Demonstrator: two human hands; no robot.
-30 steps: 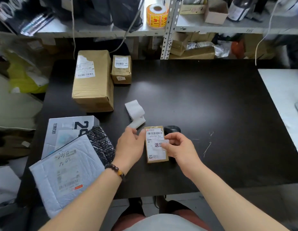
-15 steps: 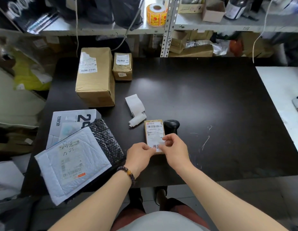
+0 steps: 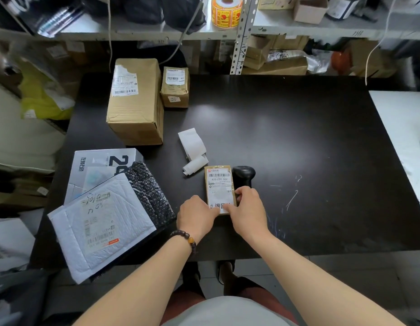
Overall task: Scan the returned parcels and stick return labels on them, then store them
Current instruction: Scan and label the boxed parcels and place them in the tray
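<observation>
The small brown parcel (image 3: 219, 184) lies flat on the black counter (image 3: 310, 149), its long side just beside the black barcode scanner (image 3: 243, 176) and its far corner near a curl of white label backing paper (image 3: 192, 149). Both hands meet at its near end, where the white return label (image 3: 219, 205) sits below the shipping label.

The right hand (image 3: 247, 210) has its grip closed on the parcel: bent fingers hook over the right edge and one fingertip presses on the return label. The left hand (image 3: 196, 216), with a bead bracelet (image 3: 184, 236) at the wrist, touches the parcel's near left corner with curled fingers. I cannot tell whether it pinches the edge or only presses.

A second ago the left hand was up by the backing paper and the right held the return label over the parcel's middle. Half a second ago both hands pinched the label at the near end. Now it lies flat there.

At the far left stand a large cardboard box (image 3: 136, 102) and a smaller cardboard box (image 3: 175, 87), touching.
</observation>
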